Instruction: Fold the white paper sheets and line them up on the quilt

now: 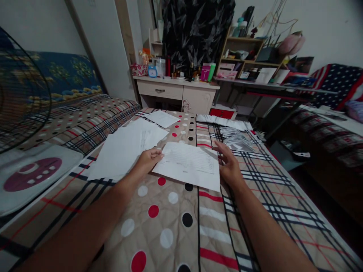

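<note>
A printed white sheet of paper [189,164] lies flat on the patterned bedspread [170,219] in front of me. My left hand [149,159] grips the sheet's left edge with the fingers curled over it. My right hand [228,163] rests at the sheet's right edge, fingers stretched out and touching it. A loose stack of white papers [124,147] lies just left of my left hand, and one more sheet [162,118] sits further back.
A pile of silvery-white envelopes or packets [235,136] lies beyond my right hand near the bed's right edge. A fan [19,94] stands at the far left. A cluttered dresser [176,88] and shelves [246,56] stand behind the bed.
</note>
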Available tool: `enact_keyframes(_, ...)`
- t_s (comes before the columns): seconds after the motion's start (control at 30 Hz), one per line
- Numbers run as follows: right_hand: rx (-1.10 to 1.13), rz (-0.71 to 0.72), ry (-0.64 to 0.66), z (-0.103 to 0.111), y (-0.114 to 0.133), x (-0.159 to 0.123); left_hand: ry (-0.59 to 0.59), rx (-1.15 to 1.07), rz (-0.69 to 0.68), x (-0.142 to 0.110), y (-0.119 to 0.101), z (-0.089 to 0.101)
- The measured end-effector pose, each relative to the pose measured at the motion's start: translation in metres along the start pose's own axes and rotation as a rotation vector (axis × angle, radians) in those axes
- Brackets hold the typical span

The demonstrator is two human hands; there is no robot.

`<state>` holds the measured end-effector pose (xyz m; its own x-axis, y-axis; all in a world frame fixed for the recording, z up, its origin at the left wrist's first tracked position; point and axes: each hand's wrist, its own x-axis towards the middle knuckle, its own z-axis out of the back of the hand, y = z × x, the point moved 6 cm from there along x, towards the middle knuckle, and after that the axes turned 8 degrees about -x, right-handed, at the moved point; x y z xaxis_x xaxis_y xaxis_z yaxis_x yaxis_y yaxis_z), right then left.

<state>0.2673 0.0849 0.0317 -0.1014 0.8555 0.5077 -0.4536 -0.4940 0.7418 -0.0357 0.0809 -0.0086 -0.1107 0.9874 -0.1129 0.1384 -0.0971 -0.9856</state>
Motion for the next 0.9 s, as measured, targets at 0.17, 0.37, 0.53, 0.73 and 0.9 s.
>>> enact_keyframes(0.17,-0.104,0.255,-0.123,0.017,0.019,0.000,-0.060,0.046,-0.083,0.003,-0.003,0.003)
enact_keyframes(0.37,-0.478,0.467,-0.459,0.035,0.037,-0.009,-0.095,0.380,-0.511,-0.016,-0.024,-0.011)
enact_keyframes(0.53,-0.621,0.694,-0.146,-0.002,0.071,-0.019,0.127,0.803,-0.876,-0.051,-0.033,-0.049)
enact_keyframes(0.73,-0.587,0.792,-0.044,-0.018,0.094,-0.031,0.013,0.645,-1.012,-0.067,-0.049,-0.043)
enact_keyframes(0.9,-0.598,0.796,0.028,-0.024,0.096,-0.034,-0.015,0.684,-1.084,-0.071,-0.060,-0.035)
